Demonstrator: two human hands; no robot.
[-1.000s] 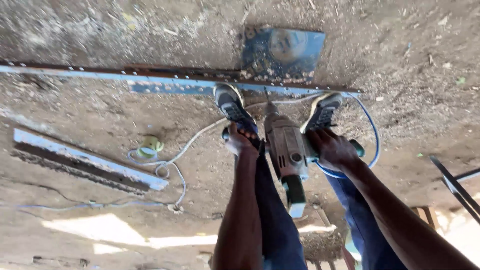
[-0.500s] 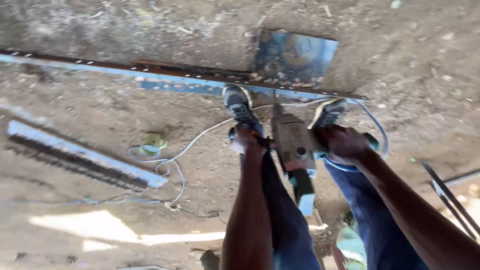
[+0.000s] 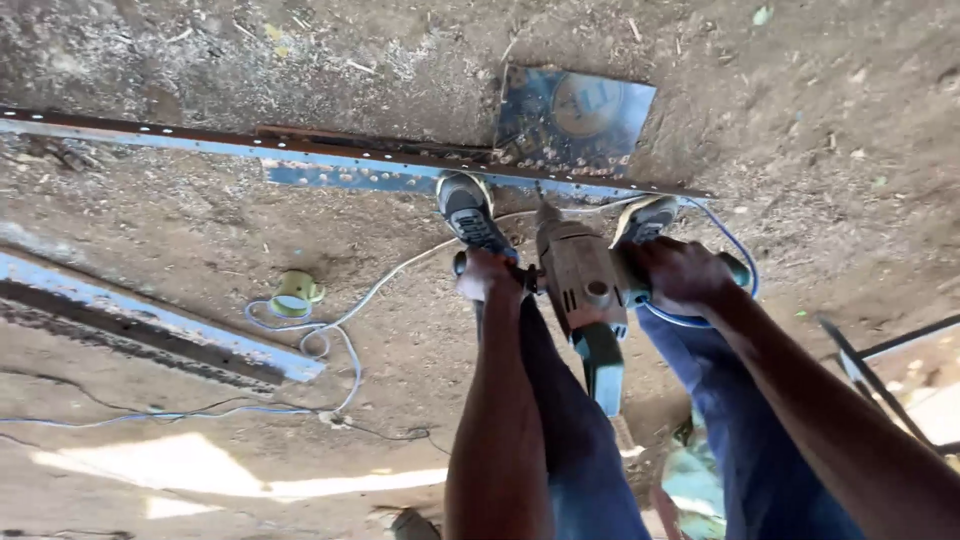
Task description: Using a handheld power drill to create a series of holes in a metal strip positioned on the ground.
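**Both hands on a drill, bit down on a steel strip on the ground**

The person stands on dusty ground point(image 3: 200, 220) strewn with wood shavings and looks straight down at a heavy, rust-coloured electric drill point(image 3: 583, 285). The left hand point(image 3: 487, 275) is closed around a side handle on the drill's left; the right hand point(image 3: 682, 272) is wrapped tight around the grip on its right side. The drill points away from the body, its nose meeting a long blue-painted steel strip point(image 3: 330, 160) that runs across the ground from the left edge of view to past the feet. The strip carries a row of small holes.

Two grey shoes press on or just beside the strip: the left shoe point(image 3: 468, 212) left of the drill's nose, the right shoe point(image 3: 647, 218) to its right. Blue trouser legs show below the forearms.

A scuffed blue metal plate point(image 3: 575, 120) lies just beyond the strip. A second blue steel bar point(image 3: 150, 325) lies well apart toward the left. A pale cable point(image 3: 345, 320) loops over the ground between them, near a small yellow-green roll of tape point(image 3: 293, 293).
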